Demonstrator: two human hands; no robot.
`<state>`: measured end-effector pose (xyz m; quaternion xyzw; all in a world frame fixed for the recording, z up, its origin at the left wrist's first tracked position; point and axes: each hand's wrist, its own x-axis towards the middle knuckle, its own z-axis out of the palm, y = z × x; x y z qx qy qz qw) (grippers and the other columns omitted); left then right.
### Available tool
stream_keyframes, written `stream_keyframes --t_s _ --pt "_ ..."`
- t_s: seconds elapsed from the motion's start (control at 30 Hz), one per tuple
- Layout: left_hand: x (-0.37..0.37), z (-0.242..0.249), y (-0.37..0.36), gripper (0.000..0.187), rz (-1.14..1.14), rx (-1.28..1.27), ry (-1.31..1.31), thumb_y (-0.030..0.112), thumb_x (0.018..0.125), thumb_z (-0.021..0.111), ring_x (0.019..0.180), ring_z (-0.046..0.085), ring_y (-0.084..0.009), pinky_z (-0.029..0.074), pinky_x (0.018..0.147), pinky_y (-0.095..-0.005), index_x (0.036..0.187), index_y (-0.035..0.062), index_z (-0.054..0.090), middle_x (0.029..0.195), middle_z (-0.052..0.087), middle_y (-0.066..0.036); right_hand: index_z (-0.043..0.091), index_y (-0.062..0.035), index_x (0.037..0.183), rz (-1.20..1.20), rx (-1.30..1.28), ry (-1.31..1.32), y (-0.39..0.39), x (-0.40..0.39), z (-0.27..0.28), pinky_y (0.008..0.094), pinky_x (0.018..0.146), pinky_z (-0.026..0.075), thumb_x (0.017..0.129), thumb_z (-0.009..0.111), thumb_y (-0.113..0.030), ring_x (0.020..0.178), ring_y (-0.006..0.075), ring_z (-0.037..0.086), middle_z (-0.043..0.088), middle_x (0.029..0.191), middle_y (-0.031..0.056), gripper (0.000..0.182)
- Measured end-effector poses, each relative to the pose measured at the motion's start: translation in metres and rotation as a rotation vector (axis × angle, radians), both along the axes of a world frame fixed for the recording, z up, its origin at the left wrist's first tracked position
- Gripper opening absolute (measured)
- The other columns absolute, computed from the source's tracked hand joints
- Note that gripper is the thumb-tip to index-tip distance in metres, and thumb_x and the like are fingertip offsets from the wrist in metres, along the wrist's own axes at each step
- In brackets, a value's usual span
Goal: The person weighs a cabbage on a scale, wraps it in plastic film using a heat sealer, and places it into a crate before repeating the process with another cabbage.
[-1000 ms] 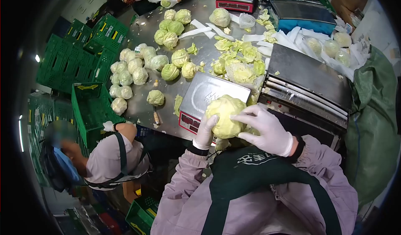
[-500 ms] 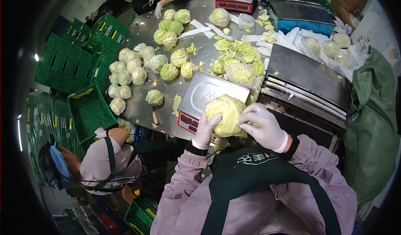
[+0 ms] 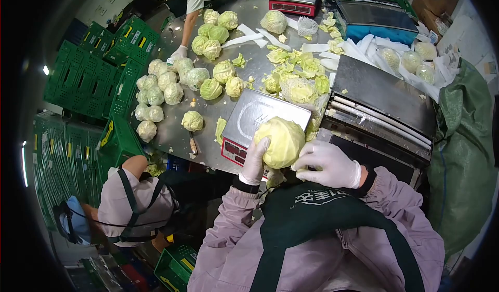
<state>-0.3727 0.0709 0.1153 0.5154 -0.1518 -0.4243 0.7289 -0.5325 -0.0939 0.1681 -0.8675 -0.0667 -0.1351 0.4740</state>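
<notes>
A pale green cabbage (image 3: 283, 142) is held above the near edge of a red-framed scale (image 3: 249, 116) with a steel plate. My left hand (image 3: 254, 161), in a white glove, grips the cabbage from its left side, thumb on top. Beside the cabbage's lower right, my gloved right hand (image 3: 327, 163) has its fingers curled in a pinch; what lies between the fingertips is hidden. Under the cabbage, a bit of leaf (image 3: 275, 177) shows near my apron.
Wrapped cabbages (image 3: 169, 79) and bare ones (image 3: 223, 71) cover the table's left part. A wooden-handled knife (image 3: 193, 144) lies by a single cabbage (image 3: 192, 121). Trimmed leaves (image 3: 299, 66) are piled behind the scale. A wrapping machine (image 3: 382, 92) stands right. Two co-workers are nearby.
My right hand has shifted slightly down, and the cabbage has turned a little. The far co-worker's hand now reaches the wrapped cabbages. At left, another co-worker has moved and a green crate has tilted.
</notes>
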Motion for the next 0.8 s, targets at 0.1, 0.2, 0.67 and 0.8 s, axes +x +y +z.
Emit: stream_keyframes --t_s 0.1,0.2,0.67,0.8 --pt "0.003 -0.008 0.003 0.066 0.046 -0.024 0.101 0.041 0.092 0.057 0.121 0.051 -0.0215 0.04 0.104 -0.0351 0.139 -0.001 0.039 0.131 0.052 -0.012 0.068 -0.01 0.081 -0.042 -0.054 0.048 -0.002 -0.005 -0.009 0.0377 0.069 0.046 0.084 0.067 -0.034 0.079 0.0274 0.059 0.059 0.079 0.0069 0.024" --pt "0.0 -0.007 0.004 0.069 0.068 -0.054 0.145 0.045 0.092 0.056 0.123 0.05 -0.0226 0.039 0.105 -0.0364 0.14 -0.0005 0.038 0.134 0.05 -0.013 0.066 -0.0095 0.078 -0.13 -0.167 0.147 -0.003 -0.01 -0.032 0.0394 0.066 0.045 0.086 0.064 -0.044 0.077 0.0295 0.058 0.059 0.076 0.0075 0.036" --pt "-0.02 -0.003 -0.006 0.073 0.052 -0.121 0.224 0.058 0.089 0.05 0.125 0.049 -0.0269 0.041 0.105 -0.0424 0.141 0.0085 0.039 0.139 0.047 -0.012 0.039 0.0022 0.141 -0.065 0.832 0.308 0.0 0.007 -0.056 0.0307 0.1 0.042 0.085 0.072 -0.016 0.118 0.0149 0.051 0.056 0.129 0.0109 0.067" --pt "-0.025 -0.003 -0.005 0.075 0.075 -0.151 0.28 0.062 0.089 0.048 0.125 0.049 -0.0276 0.042 0.103 -0.0433 0.141 0.0088 0.039 0.139 0.047 -0.012 0.035 0.0032 0.143 -0.046 0.834 0.34 -0.004 0.006 -0.057 0.0308 0.102 0.039 0.088 0.068 -0.013 0.12 0.015 0.05 0.055 0.131 0.0117 0.066"
